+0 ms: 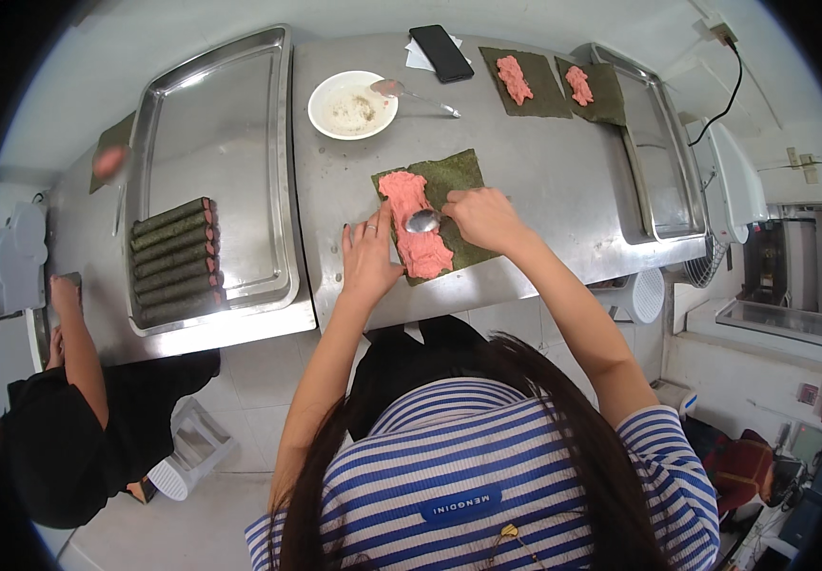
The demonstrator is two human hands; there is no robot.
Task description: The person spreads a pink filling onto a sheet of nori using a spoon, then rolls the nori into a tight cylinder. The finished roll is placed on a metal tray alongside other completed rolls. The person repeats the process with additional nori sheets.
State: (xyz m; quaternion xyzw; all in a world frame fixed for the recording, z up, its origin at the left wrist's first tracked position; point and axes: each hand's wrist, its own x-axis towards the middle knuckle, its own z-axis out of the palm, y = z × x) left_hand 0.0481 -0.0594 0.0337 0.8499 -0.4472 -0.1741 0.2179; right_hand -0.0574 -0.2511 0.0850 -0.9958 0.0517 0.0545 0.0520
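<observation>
A dark green seaweed sheet (463, 179) lies on the steel table before me, with a band of pink paste (425, 257) along its left part. My right hand (482, 221) is closed round a spoon (421, 222), whose bowl rests against the middle of the paste. At the sheet's left edge, my left hand (370, 255) lies with fingers stretched out, the fingertips by the paste and the thumb near its lower end. Behind the sheet stands a white bowl (321, 116) with pale, speckled contents. A second spoon (427, 100) leans on its rim.
A steel tray (283, 181) at left holds several seaweed rolls (175, 257). Another tray (641, 181) stands at right, beside two seaweed sheets (549, 100) topped with pink paste. A phone (441, 54) lies at the back. At far left, a co-worker (78, 428) works at the table.
</observation>
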